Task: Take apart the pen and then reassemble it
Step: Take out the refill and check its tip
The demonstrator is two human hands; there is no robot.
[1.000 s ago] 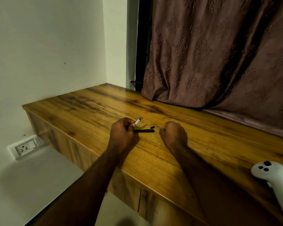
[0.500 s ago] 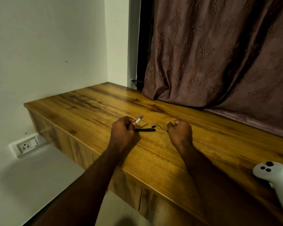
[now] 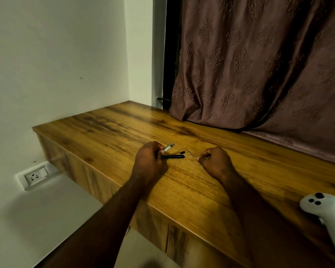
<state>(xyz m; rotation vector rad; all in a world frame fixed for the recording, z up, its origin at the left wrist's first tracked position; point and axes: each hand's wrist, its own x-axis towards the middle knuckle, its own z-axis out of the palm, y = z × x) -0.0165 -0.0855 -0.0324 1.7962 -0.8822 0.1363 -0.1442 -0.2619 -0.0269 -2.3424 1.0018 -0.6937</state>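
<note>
left grip (image 3: 148, 163): curled round a silver pen piece (image 3: 169, 147); its metal end pokes out toward the surface's back edge.
right grip (image 3: 215, 163): fingers curled in, thumb and forefinger tips together; whether you pinch something tiny there, i cannot tell.
pen: in pieces. the black barrel (image 3: 173, 156) lies flat on the surface (image 3: 104, 132) between your grips, its left end at your left fingers; held or only touched, i cannot tell.
small parts: a short black piece (image 3: 182, 152) sits just behind the barrel's right end, with a thin wire (image 3: 189, 151), probably the spring, beside it.
place: all of it is mid-surface, nearer the front edge than the back.
risk: the wire is nearly lost against the dark wood grain; a brush of your right wrist could flick it or the black piece off the front edge. the barrel may roll if nudged.
writing: none readable; any marks on the silver piece are too small, and the white controller (image 3: 325, 213) by the front right corner shows none.
</note>
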